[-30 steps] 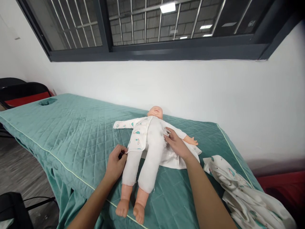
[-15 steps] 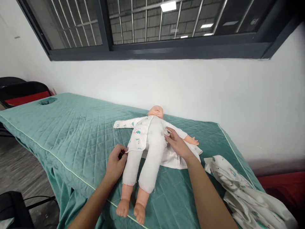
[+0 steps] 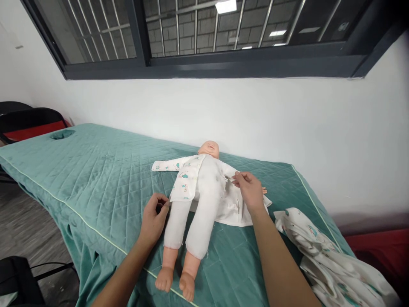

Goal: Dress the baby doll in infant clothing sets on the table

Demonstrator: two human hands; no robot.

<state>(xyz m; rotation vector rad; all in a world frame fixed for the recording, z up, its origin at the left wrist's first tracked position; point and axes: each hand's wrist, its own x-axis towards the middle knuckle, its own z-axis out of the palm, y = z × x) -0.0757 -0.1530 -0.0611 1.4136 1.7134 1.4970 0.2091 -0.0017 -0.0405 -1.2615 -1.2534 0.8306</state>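
Nearest, a crumpled white cloth with small green and coral prints (image 3: 338, 264) lies at the right edge of the quilted green bed (image 3: 108, 183), next to the right forearm. Just left of it, in the middle of the near half of the bed, a baby doll (image 3: 204, 213) lies on its back, its bare, pinkish moulded feet (image 3: 187, 285) pointing towards the person and its legs slightly apart. The legs and trunk are stuffed white fabric, with loose threads at one ankle and a frayed, greyish patch at the side. Beside the doll's thigh, the left hand (image 3: 154, 219) has its fingers curled, thumb meeting forefinger, close to the hem of a white jacket (image 3: 184, 183); whether they grasp the edge I cannot tell. That printed half covers one side of the trunk, its sleeve stretched out to the left, while the plain inner face of the other half spreads flat beneath the opposite side. Above this part, the right hand (image 3: 251, 189) draws its fingertips together before the doll's white arm; what they may pinch is too small to make out. The doll's smooth head (image 3: 208, 149) rests near the white wall (image 3: 223, 108), under a dark-framed window (image 3: 255, 66) with metal bars behind it.
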